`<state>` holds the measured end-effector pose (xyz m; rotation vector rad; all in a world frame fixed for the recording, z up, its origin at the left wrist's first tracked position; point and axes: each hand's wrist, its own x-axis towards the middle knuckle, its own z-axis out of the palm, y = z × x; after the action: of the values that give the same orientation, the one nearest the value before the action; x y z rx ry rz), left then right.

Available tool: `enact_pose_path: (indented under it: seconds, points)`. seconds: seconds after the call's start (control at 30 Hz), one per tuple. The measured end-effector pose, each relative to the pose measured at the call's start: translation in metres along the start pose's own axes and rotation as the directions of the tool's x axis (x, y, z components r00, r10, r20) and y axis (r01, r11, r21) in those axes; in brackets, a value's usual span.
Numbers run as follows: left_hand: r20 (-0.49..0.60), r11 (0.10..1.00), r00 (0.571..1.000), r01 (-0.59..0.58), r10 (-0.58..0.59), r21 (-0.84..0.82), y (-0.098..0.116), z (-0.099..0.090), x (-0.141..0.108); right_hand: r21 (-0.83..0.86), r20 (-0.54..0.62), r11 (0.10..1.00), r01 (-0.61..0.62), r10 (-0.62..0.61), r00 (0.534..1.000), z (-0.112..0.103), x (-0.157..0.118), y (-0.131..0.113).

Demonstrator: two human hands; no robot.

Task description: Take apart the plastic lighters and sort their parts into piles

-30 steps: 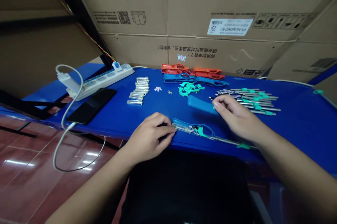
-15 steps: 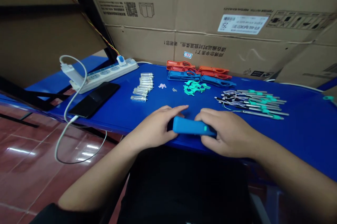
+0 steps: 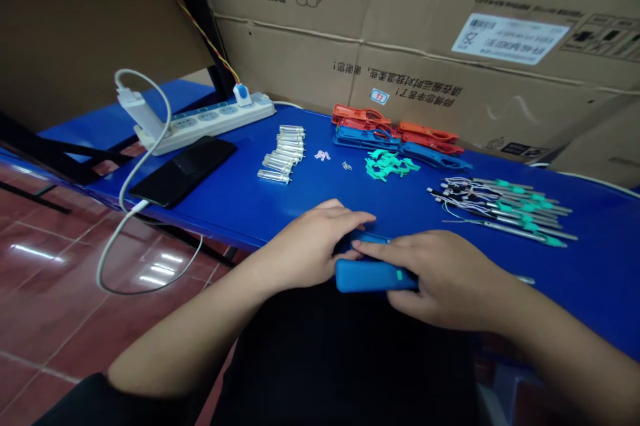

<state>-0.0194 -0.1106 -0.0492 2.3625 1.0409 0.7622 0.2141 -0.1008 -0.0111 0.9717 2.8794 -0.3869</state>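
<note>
Near the table's front edge, my left hand (image 3: 313, 246) and my right hand (image 3: 445, 273) are closed on a blue plastic casing (image 3: 367, 277) with a small green button on its side. A second blue part (image 3: 373, 238) shows behind it, between my hands; whether the two are joined is hidden. My left fingers grip the left end. My right thumb lies under the right end, while the right index finger reaches across toward my left fingertips. Beyond my hands lie a heap of green plastic pieces (image 3: 387, 165) and, to the right, several metal rods with wires and green tips (image 3: 530, 213).
Red casings (image 3: 425, 135) and blue casings (image 3: 365, 138) are stacked by a cardboard box (image 3: 300, 46). Small clear-and-metal motors (image 3: 283, 153), pink bits (image 3: 323, 155) and tiny metal pieces (image 3: 347, 165) lie left of centre. A phone (image 3: 183, 173) is cabled near a power strip (image 3: 210, 121).
The blue casing has come lower and nearer to me, and a second blue part now shows behind it. My right index finger has stretched out leftward. The view has shifted slightly.
</note>
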Motion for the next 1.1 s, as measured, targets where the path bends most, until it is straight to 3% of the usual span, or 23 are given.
enact_pose_path:
  seconds: [0.33, 0.47, 0.6, 0.73, 0.8, 0.93, 1.1]
  points:
    - [0.007, 0.999, 0.999, -0.032, 0.032, 0.002, 0.0, -0.001, 0.003, -0.036, -0.024, 0.999, -0.015, 0.014, 1.0, 0.003, -0.001, 0.002]
    - [0.018, 0.999, 0.998, -0.052, 0.052, 0.01, -0.002, 0.0, 0.004, -0.019, -0.025, 0.998, 0.067, -0.067, 0.997, 0.002, -0.003, 0.002]
    - [0.028, 0.999, 0.999, -0.032, 0.031, 0.028, 0.0, -0.001, 0.004, -0.016, -0.209, 0.999, 0.035, -0.037, 0.977, -0.01, -0.014, 0.014]
    - [0.012, 0.999, 1.0, -0.011, 0.011, 0.035, 0.001, -0.001, 0.002, -0.031, -0.465, 0.999, 0.024, -0.035, 0.885, -0.019, -0.026, 0.034]
    - [0.002, 1.0, 1.0, -0.008, 0.008, 0.026, 0.0, -0.001, 0.0, -0.02, -0.499, 0.999, 0.037, -0.042, 0.865, -0.018, -0.025, 0.04]
    - [-0.022, 0.999, 0.999, 0.032, -0.032, 0.006, -0.001, -0.003, -0.003, 0.163, -0.461, 0.985, 0.048, 0.033, 0.887, -0.011, -0.018, 0.038]
    - [-0.21, 0.999, 0.978, -0.023, 0.012, -0.049, 0.01, -0.003, 0.003, 0.465, -0.425, 0.883, 0.062, 0.161, 0.891, -0.019, -0.009, 0.026]
